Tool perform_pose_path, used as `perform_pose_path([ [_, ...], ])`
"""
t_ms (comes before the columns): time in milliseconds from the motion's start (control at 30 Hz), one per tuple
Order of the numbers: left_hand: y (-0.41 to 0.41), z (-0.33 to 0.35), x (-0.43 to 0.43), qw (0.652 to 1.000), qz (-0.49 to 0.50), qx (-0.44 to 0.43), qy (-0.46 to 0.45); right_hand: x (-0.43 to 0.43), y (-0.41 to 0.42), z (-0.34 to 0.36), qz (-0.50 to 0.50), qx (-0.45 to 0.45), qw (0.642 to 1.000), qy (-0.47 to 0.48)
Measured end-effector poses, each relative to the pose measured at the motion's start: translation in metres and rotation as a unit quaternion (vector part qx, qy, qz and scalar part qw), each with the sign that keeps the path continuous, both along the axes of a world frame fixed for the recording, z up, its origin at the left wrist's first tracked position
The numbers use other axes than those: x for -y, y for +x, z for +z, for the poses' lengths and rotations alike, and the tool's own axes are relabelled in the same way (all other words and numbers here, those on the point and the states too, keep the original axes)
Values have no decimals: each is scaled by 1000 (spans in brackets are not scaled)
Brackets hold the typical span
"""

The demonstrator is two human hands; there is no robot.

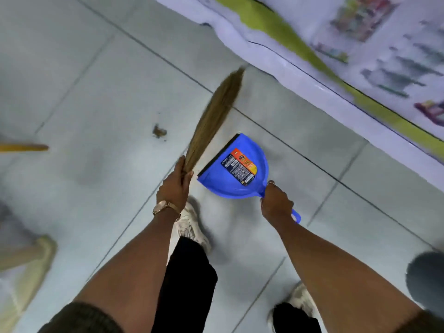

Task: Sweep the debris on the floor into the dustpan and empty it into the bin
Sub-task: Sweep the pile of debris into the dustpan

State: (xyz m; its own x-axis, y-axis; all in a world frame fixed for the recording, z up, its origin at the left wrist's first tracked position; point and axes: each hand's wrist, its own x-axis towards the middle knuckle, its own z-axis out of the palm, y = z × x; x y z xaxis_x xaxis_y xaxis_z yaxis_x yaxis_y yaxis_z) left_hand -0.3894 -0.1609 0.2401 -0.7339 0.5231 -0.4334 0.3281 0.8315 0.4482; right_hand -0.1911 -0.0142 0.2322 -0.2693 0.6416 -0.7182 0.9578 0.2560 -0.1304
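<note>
My left hand [174, 186] grips the base of a brown straw broom [216, 114], whose bristles reach up and to the right, blurred by motion. A blue plastic dustpan [236, 169] with an orange and black label is held by its handle in my right hand [276, 204]; its black lip faces up-left, just right of the broom. A small brown clump of debris [159, 132] lies on the pale floor tiles, left of the broom. No bin is clearly in view.
A printed sheet with a green stripe [336, 68] covers the floor at the upper right. A yellow stick [24, 147] enters from the left edge. Wooden furniture legs [28, 265] stand at the lower left, a dark round object [426, 280] at the right edge.
</note>
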Motion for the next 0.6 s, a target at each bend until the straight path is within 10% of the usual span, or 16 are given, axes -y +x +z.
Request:
perform_pose_path([
  [300, -194, -63, 85, 976, 189, -14, -109, -9, -200, -58, 154, 61, 986, 20],
  [600, -215, -171, 141, 926, 299, 146, -179, -9, -219, -151, 165, 6, 986, 32],
])
